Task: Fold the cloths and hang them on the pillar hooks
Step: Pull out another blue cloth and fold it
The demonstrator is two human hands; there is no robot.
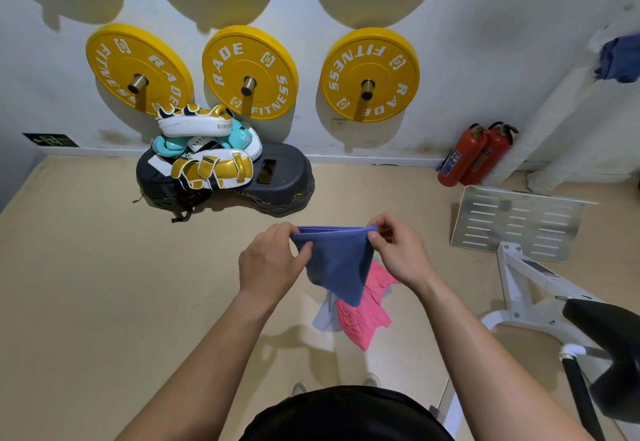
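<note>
A blue cloth (336,260) hangs folded in front of me, held up by its top edge. My left hand (270,264) pinches its left corner and my right hand (398,253) pinches its right corner. Below it on the floor lie a pink cloth (363,316) and a pale lilac cloth (323,319), partly hidden by the blue one. Another blue cloth (620,59) hangs on the white pillar (561,122) at the far right.
Yellow weight plates (249,70) hang on the wall ahead. A black step platform (287,181) carries boxing pads (211,149). Two red fire extinguishers (471,156) stand by the pillar. A white machine frame with a metal footplate (516,222) and a black seat (606,343) are on my right.
</note>
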